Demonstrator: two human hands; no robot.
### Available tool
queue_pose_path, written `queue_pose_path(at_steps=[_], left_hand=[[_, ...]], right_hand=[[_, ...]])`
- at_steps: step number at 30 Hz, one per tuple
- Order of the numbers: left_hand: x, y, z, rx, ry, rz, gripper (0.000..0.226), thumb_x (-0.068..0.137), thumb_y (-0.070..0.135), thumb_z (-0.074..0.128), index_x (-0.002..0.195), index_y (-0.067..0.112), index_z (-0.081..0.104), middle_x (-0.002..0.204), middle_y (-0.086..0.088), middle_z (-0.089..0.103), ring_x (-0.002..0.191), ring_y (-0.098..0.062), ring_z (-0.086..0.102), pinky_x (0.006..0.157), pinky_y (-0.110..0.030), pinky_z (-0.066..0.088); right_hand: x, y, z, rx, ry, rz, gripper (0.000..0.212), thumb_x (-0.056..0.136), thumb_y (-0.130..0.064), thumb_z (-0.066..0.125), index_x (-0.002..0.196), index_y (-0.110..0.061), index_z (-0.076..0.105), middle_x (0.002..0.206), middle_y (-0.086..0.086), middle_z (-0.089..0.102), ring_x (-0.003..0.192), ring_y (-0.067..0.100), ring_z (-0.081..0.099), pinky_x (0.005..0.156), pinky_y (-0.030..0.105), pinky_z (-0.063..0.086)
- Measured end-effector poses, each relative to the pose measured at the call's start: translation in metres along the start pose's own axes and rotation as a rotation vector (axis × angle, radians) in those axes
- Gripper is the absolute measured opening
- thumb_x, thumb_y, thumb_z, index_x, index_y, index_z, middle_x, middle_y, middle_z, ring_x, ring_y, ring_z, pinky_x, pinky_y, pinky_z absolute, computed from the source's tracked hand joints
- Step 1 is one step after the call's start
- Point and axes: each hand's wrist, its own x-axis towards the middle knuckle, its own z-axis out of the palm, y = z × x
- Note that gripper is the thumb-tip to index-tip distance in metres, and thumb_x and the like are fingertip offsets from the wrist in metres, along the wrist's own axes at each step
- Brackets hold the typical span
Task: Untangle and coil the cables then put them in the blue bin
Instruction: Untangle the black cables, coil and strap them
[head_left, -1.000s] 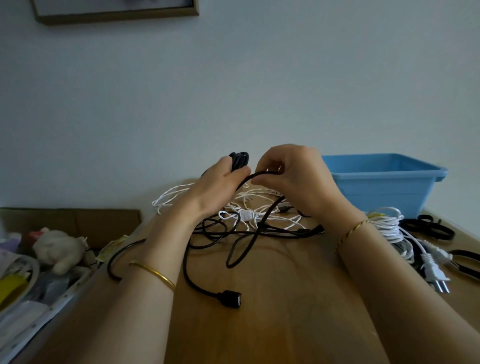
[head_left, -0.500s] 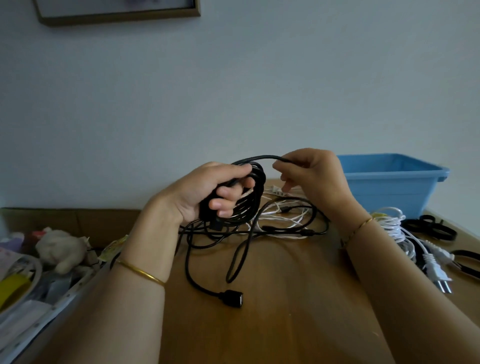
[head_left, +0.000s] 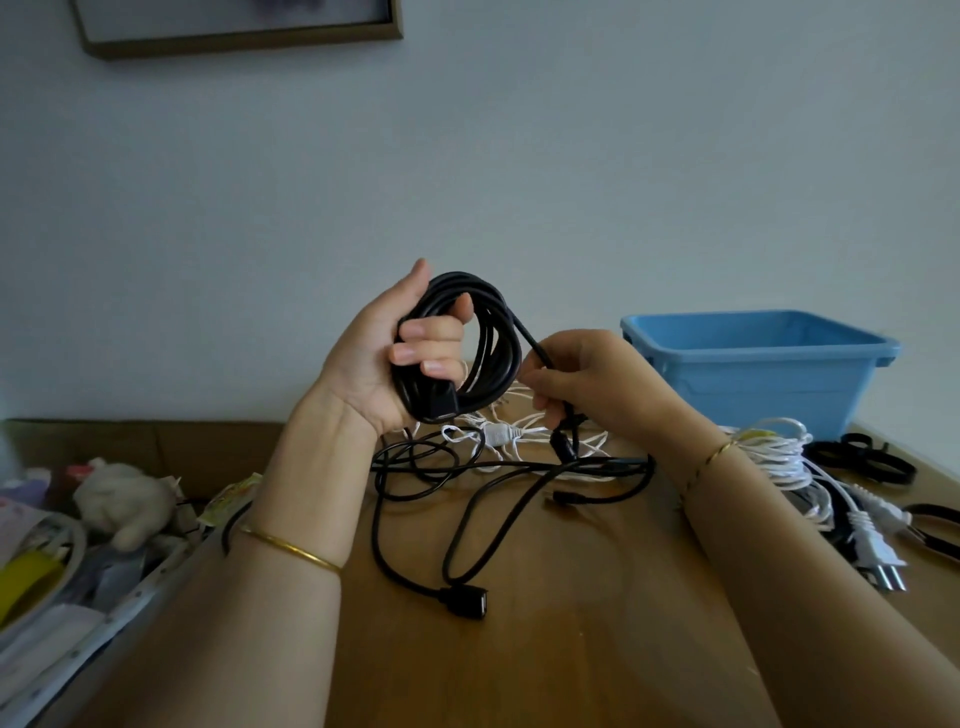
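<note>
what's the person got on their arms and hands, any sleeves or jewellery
No sleeves or gloves are in view. The left hand has a plain thin gold bangle on its wrist; the right hand has a finer gold bracelet on its wrist. No rings show on the fingers in view.
</note>
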Motion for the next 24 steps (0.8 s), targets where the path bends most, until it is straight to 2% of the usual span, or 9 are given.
queue_pose_path(at_steps=[3, 7, 10, 12, 15, 18, 21, 24], left_hand=[[0.003, -0.003, 0.002, -0.052, 0.054, 0.038, 0.048, 0.097, 0.049, 0.038, 0.081, 0.007, 0.055, 0.037, 0.010, 0.032, 0.026, -0.006, 0.032, 0.034, -0.012, 0.031], [0.006, -0.002, 0.002, -0.139, 0.125, 0.179, 0.048, 0.096, 0.051, 0.039, 0.080, 0.008, 0.055, 0.038, 0.008, 0.031, 0.028, -0.005, 0.030, 0.036, -0.012, 0.030], [0.005, 0.003, -0.003, -0.290, 0.211, 0.280, 0.053, 0.093, 0.057, 0.044, 0.082, 0.006, 0.056, 0.041, 0.009, 0.031, 0.031, -0.006, 0.031, 0.038, -0.013, 0.031], [0.005, 0.005, -0.005, -0.302, 0.287, 0.342, 0.056, 0.090, 0.061, 0.045, 0.086, 0.005, 0.056, 0.043, 0.009, 0.030, 0.033, -0.006, 0.030, 0.039, -0.014, 0.032], [0.007, 0.005, -0.006, -0.256, 0.343, 0.409, 0.058, 0.090, 0.062, 0.044, 0.092, 0.005, 0.055, 0.046, 0.009, 0.030, 0.035, -0.006, 0.029, 0.041, -0.016, 0.034], [0.008, 0.006, -0.006, -0.208, 0.365, 0.449, 0.055, 0.091, 0.060, 0.045, 0.093, 0.006, 0.053, 0.048, 0.009, 0.031, 0.038, -0.006, 0.029, 0.043, -0.016, 0.035], [0.010, 0.004, -0.005, -0.165, 0.356, 0.490, 0.049, 0.094, 0.054, 0.044, 0.090, 0.007, 0.052, 0.050, 0.008, 0.033, 0.040, -0.005, 0.031, 0.046, -0.018, 0.038], [0.009, 0.004, -0.005, -0.116, 0.320, 0.519, 0.040, 0.100, 0.044, 0.040, 0.082, 0.009, 0.049, 0.056, 0.006, 0.037, 0.043, -0.008, 0.034, 0.053, -0.021, 0.039]], right_hand=[[0.002, 0.000, 0.000, -0.063, -0.027, -0.014, 0.010, 0.089, 0.001, 0.056, 0.082, -0.006, 0.061, 0.063, 0.003, 0.065, 0.045, 0.005, 0.059, 0.051, 0.014, 0.049], [0.000, 0.006, -0.001, -0.055, -0.097, 0.030, 0.006, 0.087, 0.002, 0.057, 0.083, -0.001, 0.060, 0.068, 0.009, 0.069, 0.058, 0.015, 0.066, 0.057, 0.021, 0.054], [-0.003, 0.010, 0.005, -0.042, -0.146, 0.077, 0.011, 0.089, -0.009, 0.060, 0.082, -0.001, 0.062, 0.068, 0.006, 0.070, 0.062, 0.014, 0.063, 0.069, 0.036, 0.054], [-0.004, 0.006, 0.010, 0.034, -0.179, 0.101, 0.026, 0.093, -0.019, 0.057, 0.086, 0.005, 0.061, 0.070, 0.010, 0.070, 0.066, 0.021, 0.061, 0.075, 0.042, 0.053], [-0.005, -0.001, 0.019, 0.182, -0.223, 0.101, 0.031, 0.097, -0.028, 0.051, 0.091, 0.001, 0.060, 0.069, 0.013, 0.065, 0.068, 0.023, 0.061, 0.082, 0.046, 0.051], [-0.004, -0.001, 0.020, 0.253, -0.222, 0.104, 0.024, 0.095, -0.027, 0.054, 0.096, -0.004, 0.061, 0.065, 0.007, 0.061, 0.064, 0.018, 0.058, 0.083, 0.042, 0.053], [-0.004, 0.003, 0.020, 0.307, -0.282, 0.131, 0.017, 0.091, -0.014, 0.061, 0.101, 0.000, 0.059, 0.065, 0.006, 0.057, 0.064, 0.019, 0.056, 0.082, 0.047, 0.057], [-0.005, 0.004, 0.021, 0.311, -0.344, 0.193, 0.025, 0.090, -0.005, 0.060, 0.111, 0.005, 0.054, 0.068, 0.006, 0.056, 0.057, 0.013, 0.054, 0.066, 0.036, 0.059]])
